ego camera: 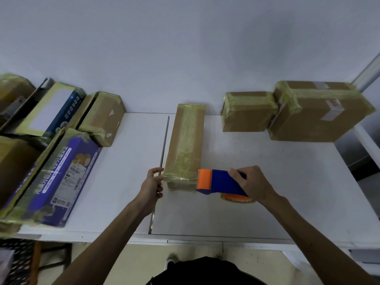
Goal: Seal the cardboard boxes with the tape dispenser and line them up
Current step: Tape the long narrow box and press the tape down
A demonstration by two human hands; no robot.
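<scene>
Apparently taped box [186,140], right hand [250,182] gripping dispenser [218,182]

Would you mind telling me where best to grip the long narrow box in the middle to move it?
I'd take the long box by its two long sides near the middle, coming down from above: it lies flat, pointing away from you, narrow across, both sides free. The near end is crowded by the left hand and the tape dispenser.
</scene>
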